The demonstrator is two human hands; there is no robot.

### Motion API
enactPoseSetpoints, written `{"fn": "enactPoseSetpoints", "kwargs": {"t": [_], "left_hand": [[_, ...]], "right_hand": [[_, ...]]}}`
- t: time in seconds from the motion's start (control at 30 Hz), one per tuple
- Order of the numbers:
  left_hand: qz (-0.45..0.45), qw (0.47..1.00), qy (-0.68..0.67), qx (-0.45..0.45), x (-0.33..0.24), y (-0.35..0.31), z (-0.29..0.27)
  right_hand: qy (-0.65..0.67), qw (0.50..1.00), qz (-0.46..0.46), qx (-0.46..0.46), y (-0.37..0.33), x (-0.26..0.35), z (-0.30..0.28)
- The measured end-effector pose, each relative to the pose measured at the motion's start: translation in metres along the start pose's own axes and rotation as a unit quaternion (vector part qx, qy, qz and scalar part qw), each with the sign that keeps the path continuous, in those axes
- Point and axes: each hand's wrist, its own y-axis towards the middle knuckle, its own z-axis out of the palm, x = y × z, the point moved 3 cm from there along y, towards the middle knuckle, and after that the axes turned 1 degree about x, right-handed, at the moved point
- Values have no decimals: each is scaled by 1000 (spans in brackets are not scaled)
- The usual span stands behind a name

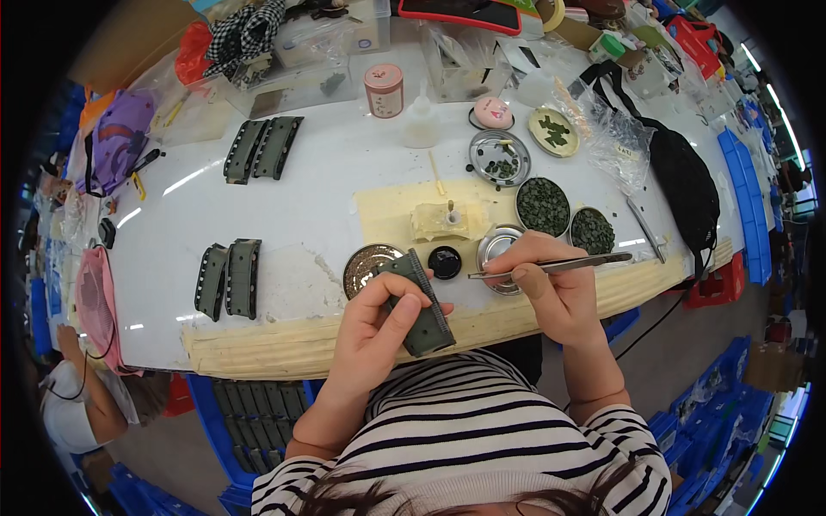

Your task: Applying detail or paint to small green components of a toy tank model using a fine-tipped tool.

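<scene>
My left hand point(376, 327) is closed round a dark green, flat oblong part point(423, 322) with a ridged long edge, held tilted above the table's front edge. In my right hand point(555, 297) is a pair of metal tweezers point(564, 265), pinched between thumb and fingers, its tip pointing left toward the green part. The tip is apart from that part, and I cannot make out anything in it. Below the tweezers sits a round silver tin point(499, 249). A small black round pot point(445, 262) lies between my hands. Behind my left hand is a tin of small brownish pieces point(370, 265).
Two tins of dark green pieces point(543, 206) point(592, 230) stand right of a taped block point(452, 220). Similar green parts lie in pairs point(262, 150) point(228, 279) at left. A black bag point(684, 176) and loose tweezers point(645, 229) are at right. Blue crates point(211, 421) stand below.
</scene>
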Motion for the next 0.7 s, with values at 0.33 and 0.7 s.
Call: {"fn": "enactPoseSetpoints", "kwargs": {"t": [0.33,0.7], "left_hand": [[-6,998,-23,61,0,6,-2],[-13,994,-111,17,-2,9,-2]], "right_hand": [[139,985,9,97,24,15,37],[-224,916,-322,88,8,34,44]]}}
